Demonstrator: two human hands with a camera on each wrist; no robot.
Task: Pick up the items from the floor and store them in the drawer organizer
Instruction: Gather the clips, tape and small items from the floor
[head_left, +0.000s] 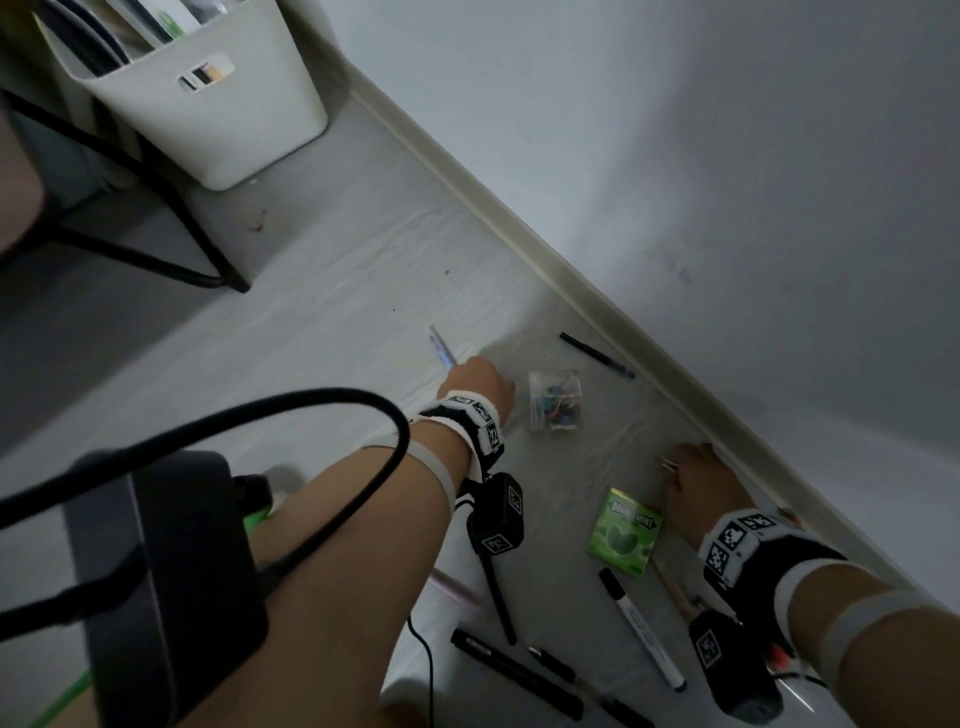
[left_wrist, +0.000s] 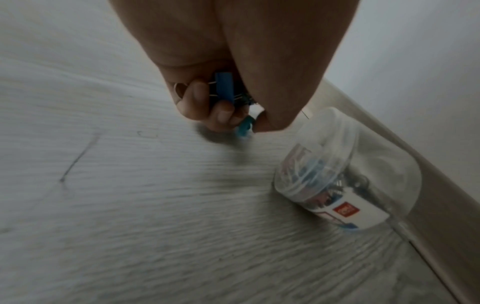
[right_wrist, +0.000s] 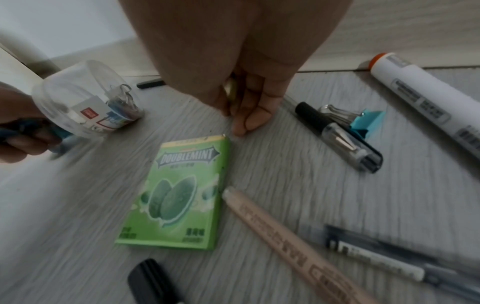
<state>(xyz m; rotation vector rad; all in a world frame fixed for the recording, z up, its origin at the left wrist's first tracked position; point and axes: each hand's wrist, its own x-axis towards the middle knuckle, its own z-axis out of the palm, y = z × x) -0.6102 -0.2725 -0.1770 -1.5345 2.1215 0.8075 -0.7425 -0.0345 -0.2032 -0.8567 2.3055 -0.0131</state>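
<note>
My left hand (head_left: 475, 382) is down at the floor beside a clear jar of binder clips (head_left: 555, 400). In the left wrist view this hand (left_wrist: 233, 119) grips blue binder clips (left_wrist: 224, 88) in its curled fingers and pinches a teal clip (left_wrist: 243, 128) just above the floor; the jar (left_wrist: 345, 174) lies on its side to the right. My right hand (head_left: 685, 475) is near the baseboard. Its fingers (right_wrist: 246, 117) are curled round a small gold-coloured clip (right_wrist: 231, 90), with the tips on the floor. A green Doublemint box (right_wrist: 179, 193) lies just below them.
On the floor lie a black-capped pen (right_wrist: 340, 135) with a teal binder clip (right_wrist: 366, 121) behind it, a white marker (right_wrist: 428, 102), a beige pen (right_wrist: 285, 236), a grey pen (right_wrist: 389, 257) and a black pen (head_left: 597, 356) by the baseboard. A white bin (head_left: 208, 104) stands far left.
</note>
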